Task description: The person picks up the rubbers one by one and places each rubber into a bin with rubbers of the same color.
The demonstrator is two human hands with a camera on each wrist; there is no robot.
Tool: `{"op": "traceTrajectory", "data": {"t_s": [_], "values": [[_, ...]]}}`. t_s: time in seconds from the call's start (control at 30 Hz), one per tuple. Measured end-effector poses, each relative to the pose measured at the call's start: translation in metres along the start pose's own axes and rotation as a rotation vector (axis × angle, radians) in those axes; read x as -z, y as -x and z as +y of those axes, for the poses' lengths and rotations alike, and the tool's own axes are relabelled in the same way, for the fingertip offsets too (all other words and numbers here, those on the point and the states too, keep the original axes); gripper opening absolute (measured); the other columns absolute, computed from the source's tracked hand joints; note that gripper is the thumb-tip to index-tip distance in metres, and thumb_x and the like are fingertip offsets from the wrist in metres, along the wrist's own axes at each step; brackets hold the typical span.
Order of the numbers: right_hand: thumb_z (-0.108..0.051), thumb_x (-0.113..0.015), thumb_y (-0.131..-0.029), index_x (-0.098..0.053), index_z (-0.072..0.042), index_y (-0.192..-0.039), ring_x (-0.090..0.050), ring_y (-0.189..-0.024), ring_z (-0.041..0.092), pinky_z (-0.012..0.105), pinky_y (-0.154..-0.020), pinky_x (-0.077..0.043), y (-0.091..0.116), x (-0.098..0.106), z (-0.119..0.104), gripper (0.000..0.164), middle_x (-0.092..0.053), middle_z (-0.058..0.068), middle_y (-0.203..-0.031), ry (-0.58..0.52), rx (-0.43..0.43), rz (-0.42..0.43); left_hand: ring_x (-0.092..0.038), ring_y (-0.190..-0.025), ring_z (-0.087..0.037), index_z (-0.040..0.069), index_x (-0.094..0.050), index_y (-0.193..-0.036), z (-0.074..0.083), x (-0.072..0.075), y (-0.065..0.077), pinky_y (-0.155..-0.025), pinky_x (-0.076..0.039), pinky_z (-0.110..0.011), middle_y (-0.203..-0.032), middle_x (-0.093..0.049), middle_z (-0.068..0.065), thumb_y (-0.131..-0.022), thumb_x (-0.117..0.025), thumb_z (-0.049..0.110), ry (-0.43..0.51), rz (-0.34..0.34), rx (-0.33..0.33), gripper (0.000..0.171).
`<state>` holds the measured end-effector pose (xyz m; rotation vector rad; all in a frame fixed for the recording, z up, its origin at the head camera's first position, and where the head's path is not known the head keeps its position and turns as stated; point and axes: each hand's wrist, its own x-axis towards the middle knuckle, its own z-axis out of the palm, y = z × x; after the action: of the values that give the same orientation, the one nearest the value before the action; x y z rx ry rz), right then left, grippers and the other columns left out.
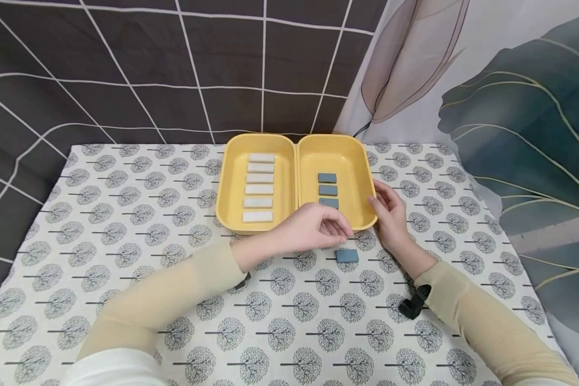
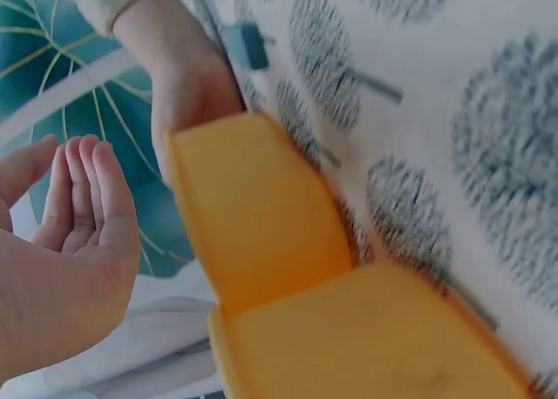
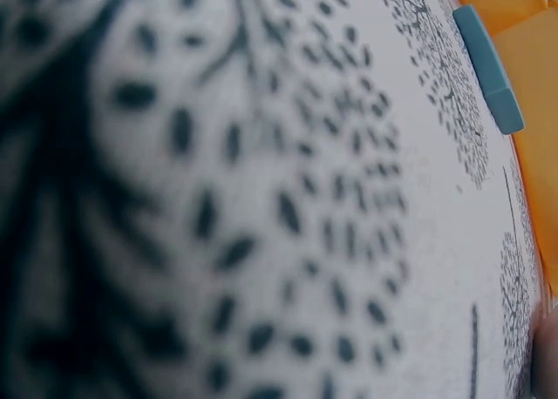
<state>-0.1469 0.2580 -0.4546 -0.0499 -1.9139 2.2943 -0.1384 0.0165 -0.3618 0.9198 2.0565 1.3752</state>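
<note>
A yellow two-compartment tray lies at the far side of the table. My right hand holds its right rim, thumb over the edge and fingers along the outer wall. Above the front edge of the right compartment hovers my left hand, its fingers loosely bent with nothing between them, as the left wrist view also shows. Just in front of the tray, a blue-grey rectangular block lies on the cloth below the left fingertips. Three similar blocks form a column in the right compartment, the nearest partly overlapped by the left hand.
Several white blocks stand in a column in the left compartment. A tree-print tablecloth covers the table. Behind it hangs a dark gridded cloth, and a leaf-patterned curtain borders the right side.
</note>
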Motion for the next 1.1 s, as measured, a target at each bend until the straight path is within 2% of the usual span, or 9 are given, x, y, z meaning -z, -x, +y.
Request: {"op": "traceTrajectory", "data": {"t_s": [0.2, 0.33, 0.47, 0.63, 0.87, 1.1], "values": [[0.013, -0.049, -0.101, -0.046, 0.011, -0.150, -0.066, -0.118, 0.017, 0.026, -0.097, -0.063, -0.001, 0.001, 0.001, 0.049, -0.066, 0.006, -0.133, 0.003, 0.003, -0.015, -0.073, -0.091, -0.010, 0.005, -0.078, -0.110, -0.007, -0.018, 0.014, -0.084, -0.060, -0.011, -0.107, -0.080, -0.007, -0.094, -0.079, 0.005, -0.088, 0.024, -0.006, 0.017], [0.012, -0.049, -0.101, -0.045, 0.011, -0.150, -0.066, -0.118, 0.018, 0.026, -0.097, -0.063, 0.000, 0.000, 0.000, 0.049, -0.066, 0.006, -0.134, 0.001, 0.006, -0.017, -0.075, -0.101, -0.014, 0.007, -0.077, -0.114, -0.013, -0.028, 0.021, -0.092, -0.058, -0.011, -0.113, -0.080, -0.005, -0.093, -0.080, 0.007, -0.164, 0.052, -0.005, 0.021], [0.012, -0.049, -0.101, -0.046, 0.011, -0.150, -0.066, -0.119, 0.017, 0.026, -0.097, -0.063, 0.000, 0.001, -0.001, 0.048, -0.066, 0.005, -0.134, -0.002, 0.002, -0.015, -0.074, -0.111, -0.017, 0.008, -0.075, -0.120, -0.018, -0.034, 0.025, -0.102, -0.057, -0.015, -0.120, -0.079, -0.004, -0.095, -0.078, 0.010, -0.220, 0.029, 0.013, 0.026], [0.012, -0.048, -0.101, -0.046, 0.011, -0.150, -0.066, -0.118, 0.017, 0.026, -0.097, -0.063, 0.000, 0.000, -0.001, 0.049, -0.066, 0.003, -0.133, 0.004, -0.003, -0.013, -0.073, -0.117, -0.019, 0.007, -0.073, -0.124, -0.024, -0.037, 0.025, -0.108, -0.057, -0.021, -0.126, -0.077, -0.006, -0.096, -0.077, 0.011, -0.282, -0.011, 0.015, 0.029], [0.013, -0.048, -0.101, -0.045, 0.012, -0.150, -0.066, -0.119, 0.018, 0.027, -0.097, -0.063, -0.001, -0.001, -0.001, 0.049, -0.065, 0.007, -0.134, -0.007, -0.005, -0.014, -0.072, -0.118, -0.017, 0.006, -0.071, -0.130, -0.031, -0.040, 0.020, -0.108, -0.056, -0.020, -0.129, -0.075, -0.005, -0.097, -0.077, 0.015, -0.344, -0.034, 0.037, 0.034], [0.013, -0.048, -0.101, -0.046, 0.012, -0.149, -0.066, -0.118, 0.017, 0.025, -0.096, -0.063, -0.001, 0.000, -0.001, 0.049, -0.066, 0.004, -0.132, 0.000, -0.005, -0.008, -0.070, -0.119, -0.016, 0.008, -0.070, -0.133, -0.033, -0.041, 0.014, -0.108, -0.056, -0.022, -0.133, -0.074, -0.003, -0.097, -0.078, 0.019, -0.420, -0.044, 0.064, 0.039]]}}
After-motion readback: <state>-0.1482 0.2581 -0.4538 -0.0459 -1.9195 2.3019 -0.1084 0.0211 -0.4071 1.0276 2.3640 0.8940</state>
